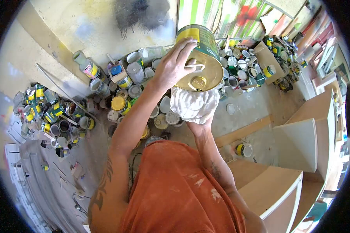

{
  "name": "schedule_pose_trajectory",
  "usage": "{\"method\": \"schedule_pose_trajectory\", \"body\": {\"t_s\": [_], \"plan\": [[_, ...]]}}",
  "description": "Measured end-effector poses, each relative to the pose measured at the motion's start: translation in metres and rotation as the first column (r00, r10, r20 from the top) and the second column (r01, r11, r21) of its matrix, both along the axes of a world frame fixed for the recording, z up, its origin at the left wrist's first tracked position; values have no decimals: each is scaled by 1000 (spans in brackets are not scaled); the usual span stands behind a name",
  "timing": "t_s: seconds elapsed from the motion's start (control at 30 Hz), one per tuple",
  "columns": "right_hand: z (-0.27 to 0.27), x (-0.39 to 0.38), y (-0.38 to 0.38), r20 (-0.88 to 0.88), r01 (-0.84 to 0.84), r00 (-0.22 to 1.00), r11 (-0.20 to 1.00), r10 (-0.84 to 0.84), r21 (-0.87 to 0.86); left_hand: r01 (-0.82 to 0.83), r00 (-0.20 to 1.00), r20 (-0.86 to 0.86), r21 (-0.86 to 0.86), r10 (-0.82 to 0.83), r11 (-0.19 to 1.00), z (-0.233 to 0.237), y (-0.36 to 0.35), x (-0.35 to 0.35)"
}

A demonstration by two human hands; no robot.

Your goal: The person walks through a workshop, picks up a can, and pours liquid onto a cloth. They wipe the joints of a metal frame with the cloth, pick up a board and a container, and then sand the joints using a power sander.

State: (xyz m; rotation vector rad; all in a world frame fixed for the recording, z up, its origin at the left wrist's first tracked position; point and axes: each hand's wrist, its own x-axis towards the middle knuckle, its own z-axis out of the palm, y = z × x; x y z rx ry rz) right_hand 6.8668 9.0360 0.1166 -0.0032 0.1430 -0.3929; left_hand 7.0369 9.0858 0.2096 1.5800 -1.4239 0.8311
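My left hand (174, 65) grips a large green and yellow tin can (201, 58) by its side and holds it tipped, gold top facing down. Right under the can's capped spout sits a bunched white cloth (194, 104). My right hand (200, 125) is wrapped in that cloth and presses it up against the can's top; only the wrist and heel of the hand show. Both arms are raised in front of my orange shirt (179, 190).
Several paint cans and lids (124, 83) crowd the floor below, with another heap at the left (46, 112) and more at the upper right (241, 66). A small yellow can (244, 149) stands on a ledge beside pale wooden cabinet panels (295, 143) at right.
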Motion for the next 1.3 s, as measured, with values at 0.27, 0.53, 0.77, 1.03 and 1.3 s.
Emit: {"method": "schedule_pose_trajectory", "body": {"t_s": [0.27,0.53,0.77,1.03,1.3], "plan": [[4,6,-4,32,-65,997,998,65,-19,-2,999,44,-48,4,999,10,10,10],[-7,12,-9,147,-178,974,984,172,29,33,994,107,-140,-18,990,15,13,16],[7,17,-3,74,-161,984,987,161,-4,12,994,108,-99,-1,995,19,26,18],[-3,27,-4,71,-189,980,981,185,48,-34,982,182,-103,53,994,28,48,11],[-3,31,7,141,-279,955,954,262,111,-21,990,140,-2,21,1000,30,43,-8]]}}
